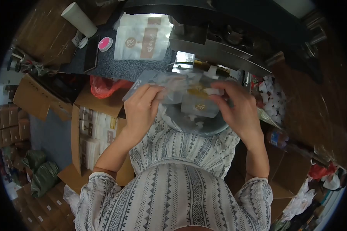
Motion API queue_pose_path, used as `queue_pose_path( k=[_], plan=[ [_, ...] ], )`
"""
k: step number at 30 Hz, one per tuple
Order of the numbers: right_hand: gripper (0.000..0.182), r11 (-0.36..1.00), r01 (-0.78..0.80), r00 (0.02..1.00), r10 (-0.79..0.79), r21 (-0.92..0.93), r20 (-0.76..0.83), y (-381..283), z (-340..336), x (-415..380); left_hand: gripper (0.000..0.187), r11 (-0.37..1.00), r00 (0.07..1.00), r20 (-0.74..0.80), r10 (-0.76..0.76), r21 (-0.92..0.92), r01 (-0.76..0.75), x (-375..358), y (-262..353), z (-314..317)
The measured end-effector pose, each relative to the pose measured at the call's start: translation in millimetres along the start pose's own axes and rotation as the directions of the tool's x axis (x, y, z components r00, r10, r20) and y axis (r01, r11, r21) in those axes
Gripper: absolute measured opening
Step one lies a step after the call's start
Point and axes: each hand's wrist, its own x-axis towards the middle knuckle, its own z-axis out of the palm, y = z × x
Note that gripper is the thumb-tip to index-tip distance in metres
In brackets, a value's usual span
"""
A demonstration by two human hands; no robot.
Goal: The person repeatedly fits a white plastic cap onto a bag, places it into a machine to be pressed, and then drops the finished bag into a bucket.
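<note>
Near the middle of the view, my left hand (142, 109) has its fingers closed on the edge of a clear plastic bag (173, 82). Across from it, my right hand (237, 109) pinches a small white piece (214, 91) between thumb and fingers, beside the bag. Below the hands is a round basin (210, 129) on the lap, holding a translucent pouch with a gold mark (199, 106) and small white T-shaped pieces (199, 124). Part of the basin is hidden by the bag and hands.
Printed white pouches (142, 42) lie on a grey towel (115, 64), with a pink round container (105, 44), a phone (91, 53) and a white cup (79, 20) to the left. A metal machine (216, 50) stands ahead. An open carton (76, 142) is at left.
</note>
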Motion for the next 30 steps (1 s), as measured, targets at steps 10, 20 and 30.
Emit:
queue_pose_path(
  k=[10,20,30],
  plan=[
    [0.027,0.994,-0.101,0.987,0.106,0.050,-0.118,28.5,-1.6,-0.7,0.017,0.800,0.772,0.619,-0.142,-0.387,0.457,17.7,17.8,49.8],
    [0.034,0.639,-0.366,0.928,0.202,-0.677,-0.312,111.4,-30.2,-20.4,0.036,0.848,0.740,0.599,-0.306,-0.183,0.498,55.2,-5.8,68.2],
    [0.024,0.700,-0.398,0.914,0.359,-0.593,-0.190,102.6,-45.8,-21.0,0.029,0.965,0.997,0.072,0.029,0.259,-0.046,11.9,-89.2,31.1]
  ],
)
